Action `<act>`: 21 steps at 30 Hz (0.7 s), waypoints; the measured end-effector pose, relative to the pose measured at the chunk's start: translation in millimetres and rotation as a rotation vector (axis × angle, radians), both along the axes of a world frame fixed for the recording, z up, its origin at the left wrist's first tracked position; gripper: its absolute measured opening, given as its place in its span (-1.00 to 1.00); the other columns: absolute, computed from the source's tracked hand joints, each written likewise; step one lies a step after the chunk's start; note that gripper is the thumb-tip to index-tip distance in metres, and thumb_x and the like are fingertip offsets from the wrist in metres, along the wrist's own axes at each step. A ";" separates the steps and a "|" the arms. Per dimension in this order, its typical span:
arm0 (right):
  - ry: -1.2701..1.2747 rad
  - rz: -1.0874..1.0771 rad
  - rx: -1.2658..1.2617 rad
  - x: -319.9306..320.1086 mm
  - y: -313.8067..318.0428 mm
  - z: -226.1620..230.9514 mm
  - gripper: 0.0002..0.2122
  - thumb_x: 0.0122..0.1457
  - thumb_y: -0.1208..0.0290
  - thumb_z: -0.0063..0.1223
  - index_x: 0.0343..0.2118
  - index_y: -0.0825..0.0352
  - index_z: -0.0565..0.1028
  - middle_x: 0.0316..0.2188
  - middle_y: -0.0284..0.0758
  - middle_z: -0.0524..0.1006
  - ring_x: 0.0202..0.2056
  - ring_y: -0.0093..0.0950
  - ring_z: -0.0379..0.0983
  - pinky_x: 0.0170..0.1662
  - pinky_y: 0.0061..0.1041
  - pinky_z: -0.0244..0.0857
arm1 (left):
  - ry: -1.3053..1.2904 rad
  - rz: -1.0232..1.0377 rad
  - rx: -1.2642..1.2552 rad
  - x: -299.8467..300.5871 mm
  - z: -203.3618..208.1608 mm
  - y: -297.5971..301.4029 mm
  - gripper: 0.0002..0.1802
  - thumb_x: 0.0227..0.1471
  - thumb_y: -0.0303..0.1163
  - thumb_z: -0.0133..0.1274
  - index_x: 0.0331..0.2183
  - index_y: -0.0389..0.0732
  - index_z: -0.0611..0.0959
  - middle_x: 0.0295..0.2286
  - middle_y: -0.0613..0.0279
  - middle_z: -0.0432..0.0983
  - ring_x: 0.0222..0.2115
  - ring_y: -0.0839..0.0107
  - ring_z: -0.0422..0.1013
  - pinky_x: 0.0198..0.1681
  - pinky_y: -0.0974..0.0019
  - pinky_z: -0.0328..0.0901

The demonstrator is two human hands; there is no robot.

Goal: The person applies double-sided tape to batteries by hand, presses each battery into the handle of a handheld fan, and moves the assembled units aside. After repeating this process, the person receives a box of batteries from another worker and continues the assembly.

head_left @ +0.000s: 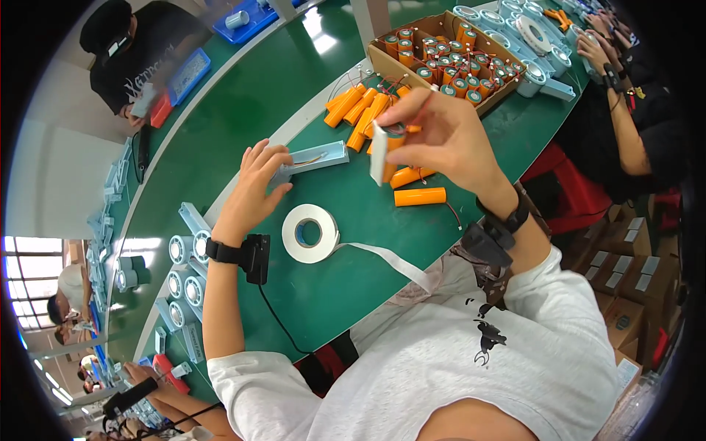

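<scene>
My left hand (256,180) is curled over the round end of a light blue plastic housing (320,159), its fingers and thumb either side. Thin wires lie in the housing's open trough. My right hand (448,140) pinches an orange battery (396,147) above the table, with a flat white strip (379,153) along its left side. A roll of white tape (310,234) lies between my forearms, its loose tail (390,257) running toward my shirt. Just below my right hand, a single orange battery (420,196) with a wire lies on the green table.
Several loose orange batteries (346,106) lie beyond my hands. A cardboard box (397,66) of batteries stands at the far right, next to stacked light blue housings (537,37). More round-headed housings (180,283) sit left of my forearm. Co-workers are at both sides and across the table.
</scene>
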State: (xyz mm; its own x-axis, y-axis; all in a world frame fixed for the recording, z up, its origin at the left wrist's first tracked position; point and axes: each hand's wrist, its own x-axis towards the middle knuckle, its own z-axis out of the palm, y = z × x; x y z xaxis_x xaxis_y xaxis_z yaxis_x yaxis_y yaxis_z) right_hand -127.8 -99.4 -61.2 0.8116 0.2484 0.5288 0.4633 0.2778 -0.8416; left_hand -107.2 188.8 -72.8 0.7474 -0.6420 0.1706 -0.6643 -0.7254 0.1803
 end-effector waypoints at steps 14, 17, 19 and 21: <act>-0.290 0.035 -0.580 63.7 63.9 -18.9 -0.85 -0.11 0.57 0.11 -0.42 0.40 0.42 -0.50 -0.28 0.49 -0.42 -0.48 0.43 -0.32 -0.59 0.29 | 0.028 0.097 -0.280 5.2 -13.8 -2.6 -0.89 -0.04 -0.53 -0.06 -0.37 -0.28 0.41 -0.33 0.13 0.35 -0.16 0.16 0.22 -0.01 0.20 0.07; -0.382 0.060 -0.653 62.8 66.5 -18.5 -0.85 -0.12 0.58 0.11 -0.46 0.40 0.40 -0.55 -0.29 0.44 -0.47 -0.42 0.39 -0.37 -0.54 0.25 | 0.090 0.140 -0.375 5.4 -14.2 -4.5 -0.92 -0.01 -0.56 -0.11 -0.37 -0.30 0.38 -0.35 0.10 0.35 -0.20 0.15 0.23 -0.02 0.21 0.07; -0.424 0.071 -0.688 62.6 67.4 -18.9 -0.86 -0.13 0.58 0.10 -0.48 0.40 0.38 -0.57 -0.29 0.41 -0.49 -0.40 0.37 -0.39 -0.52 0.24 | 0.109 0.164 -0.388 5.5 -15.2 -5.5 -0.93 0.01 -0.59 -0.16 -0.36 -0.31 0.35 -0.37 0.08 0.34 -0.24 0.14 0.24 -0.02 0.22 0.06; -0.467 0.108 -0.700 68.7 66.7 -19.0 -0.86 -0.13 0.58 0.09 -0.48 0.39 0.36 -0.60 -0.29 0.37 -0.50 -0.36 0.33 -0.41 -0.48 0.21 | 0.099 0.156 -0.370 6.3 -16.1 -5.8 -0.93 0.01 -0.58 -0.17 -0.37 -0.31 0.33 -0.37 0.09 0.34 -0.26 0.14 0.24 -0.04 0.22 0.07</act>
State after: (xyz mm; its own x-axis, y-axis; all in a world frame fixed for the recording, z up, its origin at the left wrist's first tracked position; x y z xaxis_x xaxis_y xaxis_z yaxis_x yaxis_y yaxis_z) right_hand -59.1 -32.7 -80.2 0.5012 0.7069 0.4990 0.8067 -0.1731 -0.5651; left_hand -100.9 183.0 -88.9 0.8554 -0.4285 0.2911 -0.5177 -0.6905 0.5051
